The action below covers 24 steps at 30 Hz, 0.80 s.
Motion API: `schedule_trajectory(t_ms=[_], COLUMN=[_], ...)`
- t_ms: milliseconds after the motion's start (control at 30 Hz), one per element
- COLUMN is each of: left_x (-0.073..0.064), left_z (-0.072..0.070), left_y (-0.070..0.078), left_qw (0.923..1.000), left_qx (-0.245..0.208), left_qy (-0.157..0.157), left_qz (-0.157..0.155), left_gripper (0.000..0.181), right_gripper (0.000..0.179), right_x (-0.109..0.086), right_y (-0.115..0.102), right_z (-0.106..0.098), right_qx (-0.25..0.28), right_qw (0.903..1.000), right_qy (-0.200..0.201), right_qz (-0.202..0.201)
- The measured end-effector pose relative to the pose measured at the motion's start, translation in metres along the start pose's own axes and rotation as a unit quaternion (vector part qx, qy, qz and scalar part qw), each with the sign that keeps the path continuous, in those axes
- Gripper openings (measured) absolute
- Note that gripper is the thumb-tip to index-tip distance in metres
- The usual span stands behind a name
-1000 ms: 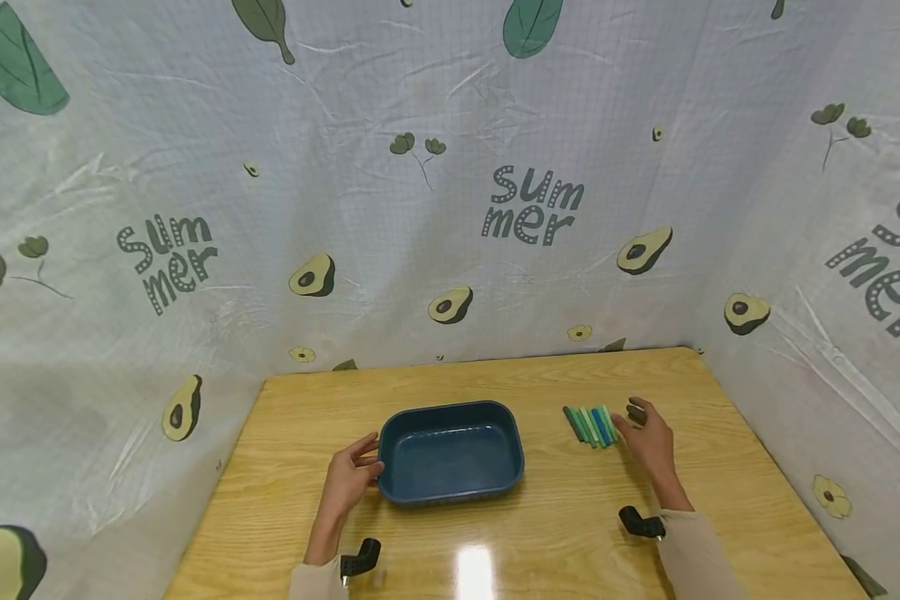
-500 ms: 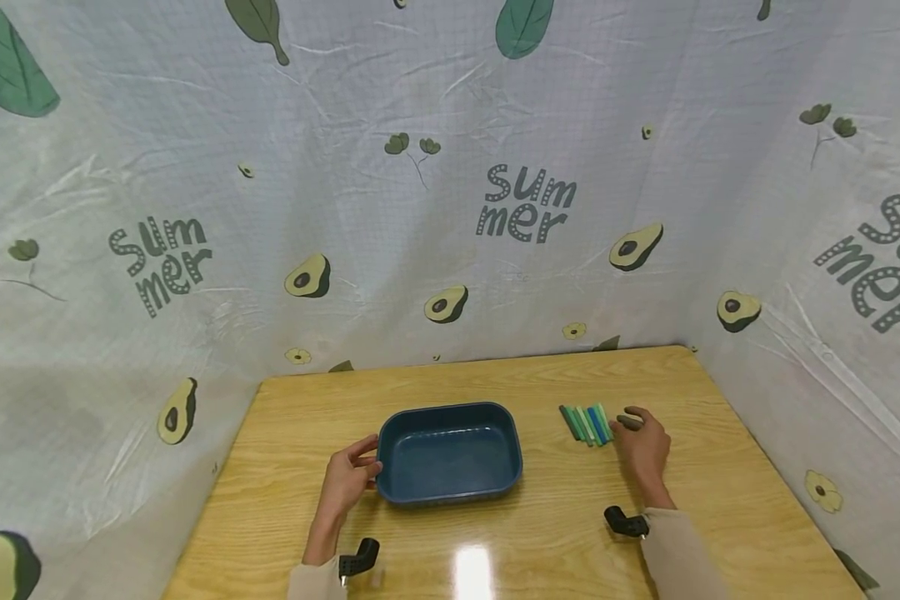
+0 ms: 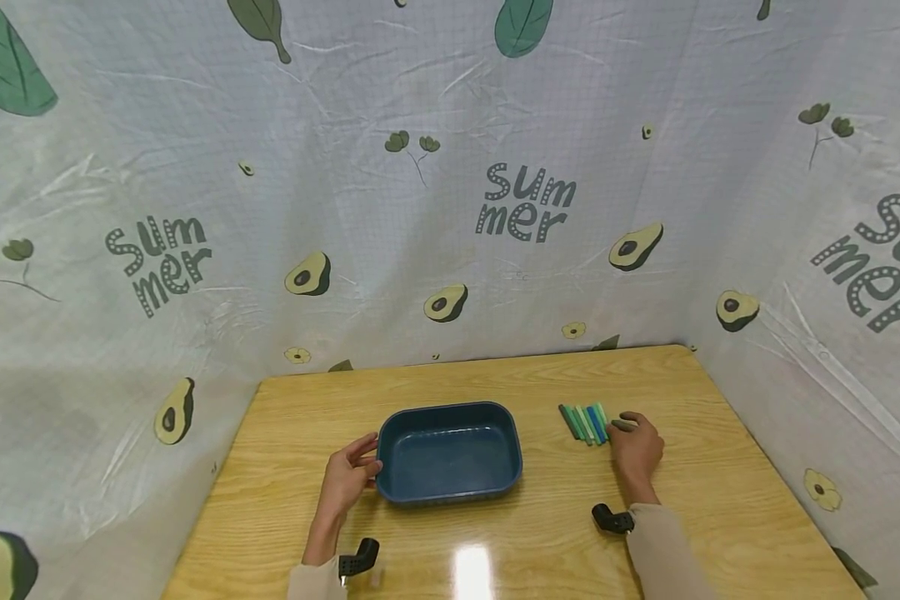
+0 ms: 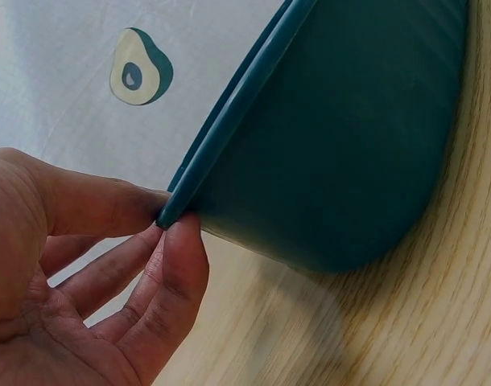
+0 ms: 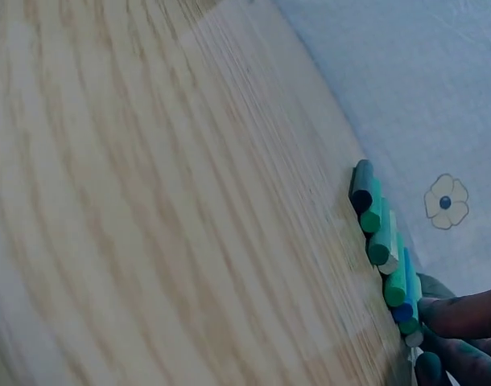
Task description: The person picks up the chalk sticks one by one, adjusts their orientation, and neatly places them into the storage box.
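A dark blue rectangular dish [image 3: 450,462] with rounded corners stands on the table. My left hand [image 3: 348,473] is at its left end. In the left wrist view, thumb and fingers [image 4: 185,261] pinch the rim of the dish [image 4: 334,137]. To the right lies a row of short round sticks [image 3: 583,423], chalk-like, in greens and blue, set side by side. My right hand [image 3: 636,450] is at the row's right end, fingers bent. In the right wrist view its thumb [image 5: 463,314] is right at the last sticks [image 5: 406,318]; I cannot tell whether it pinches one.
The wooden table [image 3: 450,542] ends at a white sheet [image 3: 345,208] printed with avocados and leaves, which hangs behind it and along both sides. Each wrist wears a black camera mount [image 3: 360,557]. A bright reflection lies on the front of the table.
My right hand and forearm have moved a little left and towards me, the fingers staying beside the row's right end. The left hand stays on the dish.
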<state>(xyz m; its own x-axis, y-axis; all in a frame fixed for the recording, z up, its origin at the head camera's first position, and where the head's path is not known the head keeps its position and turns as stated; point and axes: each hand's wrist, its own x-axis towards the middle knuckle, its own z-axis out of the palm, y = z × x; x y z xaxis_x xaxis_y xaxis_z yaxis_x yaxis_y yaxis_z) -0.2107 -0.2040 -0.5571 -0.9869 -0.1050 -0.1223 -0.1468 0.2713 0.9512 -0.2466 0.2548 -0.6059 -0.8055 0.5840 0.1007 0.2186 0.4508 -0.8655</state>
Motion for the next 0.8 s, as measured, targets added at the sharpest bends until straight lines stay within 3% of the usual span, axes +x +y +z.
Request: schedule_trajectory(t_ms=[233,800], left_x=[0.0,0.001], left_z=[0.0,0.0], left_y=[0.001,-0.002], left_qw=[0.9999,0.9999], left_qx=[-0.01,-0.007], left_qy=[0.002,0.003], left_qz=[-0.005,-0.006], left_gripper=[0.051,0.05], right_gripper=[0.034,0.033], right_x=[-0.001,-0.002], right_y=[-0.001,-0.007], right_z=[0.008,0.017], right_qx=[-0.008,-0.028], right_qw=[0.9996,0.9981], right_qy=[0.026,0.043], right_qz=[-0.001,0.034])
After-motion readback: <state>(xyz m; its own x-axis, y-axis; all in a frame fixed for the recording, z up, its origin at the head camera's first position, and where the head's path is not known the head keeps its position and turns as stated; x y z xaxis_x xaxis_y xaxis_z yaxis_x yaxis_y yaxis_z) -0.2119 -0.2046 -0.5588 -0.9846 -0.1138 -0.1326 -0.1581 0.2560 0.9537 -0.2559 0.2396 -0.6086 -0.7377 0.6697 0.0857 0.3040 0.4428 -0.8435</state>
